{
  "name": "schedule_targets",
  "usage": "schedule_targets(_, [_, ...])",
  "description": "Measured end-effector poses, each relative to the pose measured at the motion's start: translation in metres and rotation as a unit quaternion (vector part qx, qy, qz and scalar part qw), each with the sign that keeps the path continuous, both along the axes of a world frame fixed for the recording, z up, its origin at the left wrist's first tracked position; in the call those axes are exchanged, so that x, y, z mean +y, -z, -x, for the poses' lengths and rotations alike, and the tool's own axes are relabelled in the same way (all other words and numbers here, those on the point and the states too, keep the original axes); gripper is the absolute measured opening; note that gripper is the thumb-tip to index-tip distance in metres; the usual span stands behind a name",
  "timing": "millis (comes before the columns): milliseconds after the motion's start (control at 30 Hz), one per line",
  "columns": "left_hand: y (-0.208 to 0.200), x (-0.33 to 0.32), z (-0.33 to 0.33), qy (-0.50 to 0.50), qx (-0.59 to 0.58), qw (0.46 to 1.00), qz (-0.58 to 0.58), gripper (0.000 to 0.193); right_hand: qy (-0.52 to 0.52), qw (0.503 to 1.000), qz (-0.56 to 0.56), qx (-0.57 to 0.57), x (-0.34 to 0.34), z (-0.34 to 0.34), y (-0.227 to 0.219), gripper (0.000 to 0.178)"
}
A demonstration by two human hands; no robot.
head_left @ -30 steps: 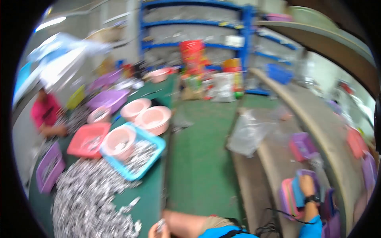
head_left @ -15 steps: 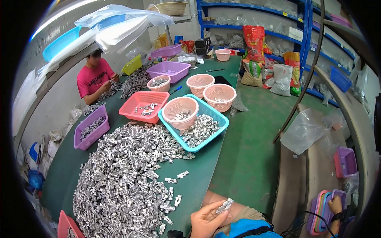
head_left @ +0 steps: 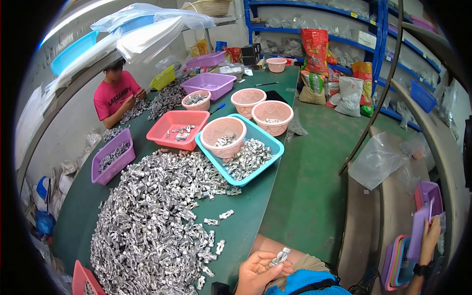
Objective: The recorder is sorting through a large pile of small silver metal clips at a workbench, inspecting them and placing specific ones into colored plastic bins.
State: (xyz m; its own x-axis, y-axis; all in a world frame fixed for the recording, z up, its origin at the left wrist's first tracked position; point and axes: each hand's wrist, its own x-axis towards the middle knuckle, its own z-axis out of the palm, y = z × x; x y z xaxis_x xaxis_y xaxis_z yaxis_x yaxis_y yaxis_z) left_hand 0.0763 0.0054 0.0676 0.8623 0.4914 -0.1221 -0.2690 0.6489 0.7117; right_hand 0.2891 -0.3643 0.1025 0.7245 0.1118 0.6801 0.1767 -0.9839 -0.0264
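My left hand is at the table's near edge, its thumb and fingers pinching a small silvery metal part with an open loop shape. Far to the right, my right hand, with a dark band at the wrist, grips a purple plastic basket. That basket is tilted on edge, blurred, above a stack of coloured baskets. A large heap of similar metal parts spreads over the green table, left of my left hand, with several loose ones at its right side.
A turquoise basket holds more parts and a pink round basket. Beyond stand a red basket and a purple basket. Across the table, a person in a pink shirt handles parts. Curved shelving runs along my right.
My right hand has raised the purple basket up and away from the stack. My left hand has hardly moved and still holds the metal part, turned slightly.
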Motion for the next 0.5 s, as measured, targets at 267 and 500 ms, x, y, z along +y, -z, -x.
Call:
schedule_targets(267, [0.001, 0.001, 0.012, -0.166, 0.107, 0.936, -0.292, 0.013, -0.516, 0.835, 0.053, 0.185, 0.171, 0.024, -0.018, 0.016])
schedule_targets(500, [-0.082, 0.012, -0.013, -0.161, 0.276, 0.709, -0.629, 0.010, -0.840, 0.454, 0.197, 0.222, 0.254, 0.044, -0.025, 0.012])
